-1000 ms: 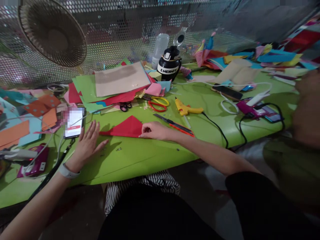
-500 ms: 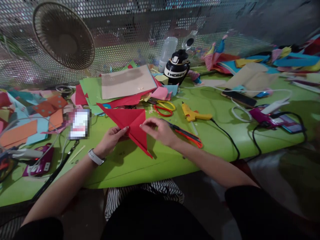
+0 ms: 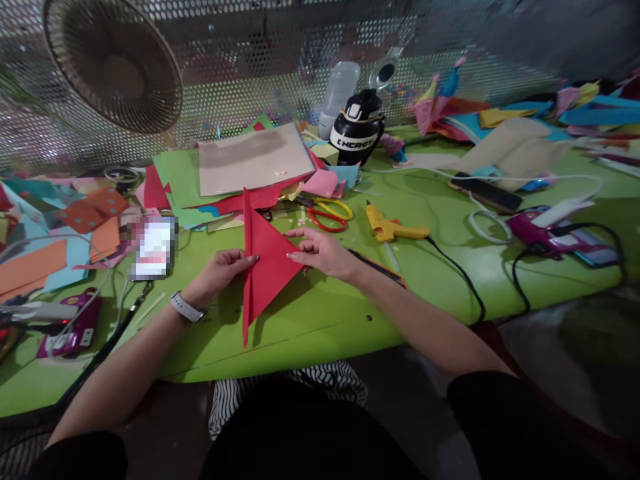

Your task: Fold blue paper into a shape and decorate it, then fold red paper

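Note:
A folded sheet of red paper (image 3: 271,267) is held up over the green table between both hands. It has a triangular shape, with a narrow folded band running along its left edge. My left hand (image 3: 226,268) pinches that band near its middle, thumb on top. At the triangle's right-hand point, my right hand (image 3: 323,253) grips the paper between thumb and fingers. Behind the paper lie scissors (image 3: 327,215) with red and yellow handles. A dark cutter with an orange edge (image 3: 377,267) is partly hidden beneath my right wrist.
A yellow glue gun (image 3: 393,227) with a black cord lies to the right. Stacked paper sheets (image 3: 255,160) and a black bottle (image 3: 356,130) stand behind. A lit phone (image 3: 154,247), paper pieces (image 3: 37,263) and a fan (image 3: 115,63) are at left. Cables and a dark phone (image 3: 486,192) lie right.
The red paper has turned so its folded band now runs nearly upright on the left and its point faces right. My right hand has closed on that point.

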Motion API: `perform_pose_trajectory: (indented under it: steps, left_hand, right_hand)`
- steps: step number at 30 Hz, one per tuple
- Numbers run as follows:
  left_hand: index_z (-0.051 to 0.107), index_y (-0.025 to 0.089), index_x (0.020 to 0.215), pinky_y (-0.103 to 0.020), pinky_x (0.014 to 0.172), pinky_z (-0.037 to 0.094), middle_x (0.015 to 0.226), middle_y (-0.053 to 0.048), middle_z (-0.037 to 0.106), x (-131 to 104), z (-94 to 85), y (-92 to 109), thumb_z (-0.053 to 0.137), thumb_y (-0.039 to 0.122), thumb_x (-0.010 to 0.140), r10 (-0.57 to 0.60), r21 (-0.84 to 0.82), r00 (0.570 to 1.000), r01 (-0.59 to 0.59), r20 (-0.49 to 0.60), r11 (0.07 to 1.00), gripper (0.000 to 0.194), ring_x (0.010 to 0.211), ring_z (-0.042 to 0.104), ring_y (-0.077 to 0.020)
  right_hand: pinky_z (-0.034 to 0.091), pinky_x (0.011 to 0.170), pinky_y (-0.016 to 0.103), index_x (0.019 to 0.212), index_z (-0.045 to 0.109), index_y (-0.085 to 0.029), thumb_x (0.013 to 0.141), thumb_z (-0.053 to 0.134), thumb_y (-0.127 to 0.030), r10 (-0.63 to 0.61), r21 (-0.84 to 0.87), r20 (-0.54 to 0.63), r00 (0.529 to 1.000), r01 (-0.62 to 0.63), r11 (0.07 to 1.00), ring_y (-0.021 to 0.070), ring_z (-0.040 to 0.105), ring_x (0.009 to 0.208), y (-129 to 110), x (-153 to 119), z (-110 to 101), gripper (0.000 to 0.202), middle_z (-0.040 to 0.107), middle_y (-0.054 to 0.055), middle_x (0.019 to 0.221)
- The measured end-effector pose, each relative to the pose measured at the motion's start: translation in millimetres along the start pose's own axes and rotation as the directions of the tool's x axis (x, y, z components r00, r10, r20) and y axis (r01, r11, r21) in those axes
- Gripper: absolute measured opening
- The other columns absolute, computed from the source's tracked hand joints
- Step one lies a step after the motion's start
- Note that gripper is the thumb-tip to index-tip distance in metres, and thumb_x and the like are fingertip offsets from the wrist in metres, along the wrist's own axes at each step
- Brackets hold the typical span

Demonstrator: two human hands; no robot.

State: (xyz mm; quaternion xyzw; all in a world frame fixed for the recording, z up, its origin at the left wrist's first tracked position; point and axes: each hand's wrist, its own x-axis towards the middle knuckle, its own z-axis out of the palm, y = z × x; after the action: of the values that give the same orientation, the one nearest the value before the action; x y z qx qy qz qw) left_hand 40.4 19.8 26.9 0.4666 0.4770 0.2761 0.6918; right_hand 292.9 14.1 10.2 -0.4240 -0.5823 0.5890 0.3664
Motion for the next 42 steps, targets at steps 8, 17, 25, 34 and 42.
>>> perform_pose_trajectory:
  steps: [8,17,25,34,42]
  left_hand:
    - [0.073,0.016,0.078,-0.022,0.062,0.050,0.076,-0.002,0.073,-3.5,-16.4,1.4,0.084,0.042,0.074,0.018,0.037,0.999,-0.020,0.038,0.999,0.028,0.065,0.063,-0.0109]
    - [0.070,0.016,0.073,-0.019,0.049,0.041,0.065,0.000,0.066,-7.8,-18.6,6.1,0.081,0.039,0.078,-0.015,0.035,0.995,0.012,0.100,0.999,0.027,0.053,0.054,-0.0079]
    - [0.076,0.016,0.085,-0.020,0.064,0.053,0.081,-0.004,0.075,-7.5,-19.5,3.8,0.083,0.034,0.076,-0.027,-0.056,0.994,0.033,0.105,0.998,0.021,0.067,0.066,-0.0110]
    - [0.076,0.016,0.092,-0.020,0.068,0.057,0.088,-0.006,0.077,-6.2,-31.3,5.7,0.084,0.025,0.074,-0.050,-0.135,0.993,0.064,0.102,0.989,0.021,0.072,0.070,-0.0125]
    - [0.074,0.018,0.102,-0.018,0.064,0.057,0.087,-0.004,0.077,-5.6,-32.1,6.6,0.079,0.015,0.077,-0.096,-0.127,0.994,0.101,0.048,0.987,0.026,0.069,0.070,-0.0111]
  right_hand:
    - [0.053,0.057,0.027,0.134,0.053,-0.016,0.085,0.064,-0.037,-0.053,-0.060,0.011,0.999,0.054,0.997,0.0114,0.059,0.056,-5.2,-6.0,-13.1,0.054,0.064,-0.004,0.068]
    - [0.041,0.111,0.051,0.128,0.066,-0.038,0.086,0.056,-0.007,-0.486,-0.495,0.177,0.856,0.504,0.708,0.0235,0.048,0.135,1.6,-8.4,-10.1,0.053,0.051,0.001,0.148]
    - [0.048,0.105,0.045,0.113,0.075,-0.032,0.093,0.056,-0.017,-0.462,-0.514,0.252,0.850,0.522,0.680,0.0207,0.061,0.120,9.4,-5.8,-10.9,0.032,0.065,0.007,0.132]
    - [0.056,0.093,0.041,0.118,0.072,-0.023,0.091,0.055,-0.028,-0.419,-0.495,-0.032,0.908,0.350,0.795,0.0208,0.069,0.104,-5.1,-7.7,-13.4,0.032,0.072,0.008,0.119]
    - [0.058,0.087,0.041,0.105,0.075,-0.021,0.086,0.062,-0.037,-0.398,-0.563,-0.458,0.795,0.086,0.822,0.0229,0.072,0.090,-46.5,-31.5,-70.2,0.028,0.077,0.008,0.103]
